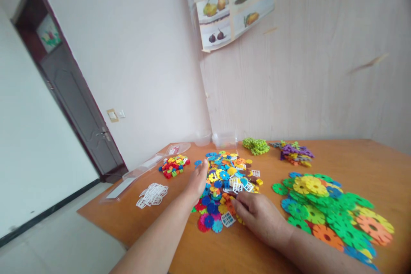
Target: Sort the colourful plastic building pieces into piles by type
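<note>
Orange-brown wood tops the table (205, 252), which carries at right a heap of large slotted discs (321, 205) slanting from far left to near right and, at middle, a mixed pile (224, 175) of smaller pieces whose long axis runs from near to far. Along the pile's left side the left hand (196, 183) is stretched out straight, pointing away, while the right hand (260, 216) curls at the near right edge, its grip impossible to tell. One white window piece (228, 219) lies at the pile's near end.
</note>
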{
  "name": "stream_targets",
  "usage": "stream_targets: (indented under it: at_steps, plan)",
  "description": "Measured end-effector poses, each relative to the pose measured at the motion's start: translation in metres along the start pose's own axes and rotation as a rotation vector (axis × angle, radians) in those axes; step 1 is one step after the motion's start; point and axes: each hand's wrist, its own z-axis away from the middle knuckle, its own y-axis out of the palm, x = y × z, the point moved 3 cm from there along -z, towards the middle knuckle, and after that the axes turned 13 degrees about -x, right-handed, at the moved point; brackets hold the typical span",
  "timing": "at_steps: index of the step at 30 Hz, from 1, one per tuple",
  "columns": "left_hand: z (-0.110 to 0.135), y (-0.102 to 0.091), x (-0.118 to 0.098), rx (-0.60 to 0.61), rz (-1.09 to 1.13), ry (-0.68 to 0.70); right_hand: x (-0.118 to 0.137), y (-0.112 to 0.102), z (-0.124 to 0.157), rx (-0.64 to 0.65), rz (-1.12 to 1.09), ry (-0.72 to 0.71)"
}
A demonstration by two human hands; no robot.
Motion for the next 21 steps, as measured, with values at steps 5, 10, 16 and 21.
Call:
stream_targets:
  at_steps: [5, 10, 16, 21]
  plan:
    - [-0.01, 0.021, -0.01, 0.059, 0.176, -0.046, 0.0, -0.001, -0.001, -0.02, 0.016, -0.012]
    - [-0.015, 0.033, -0.025, 0.087, 0.3, -0.076, 0.001, -0.002, -0.001, -0.026, 0.003, -0.007]
    - [-0.018, 0.024, -0.013, 0.008, 0.108, 0.054, 0.002, -0.002, -0.001, -0.052, 0.026, -0.019]
    - [-0.018, 0.015, -0.002, 0.077, -0.114, 0.197, 0.003, -0.002, 0.0, -0.065, 0.06, -0.024]
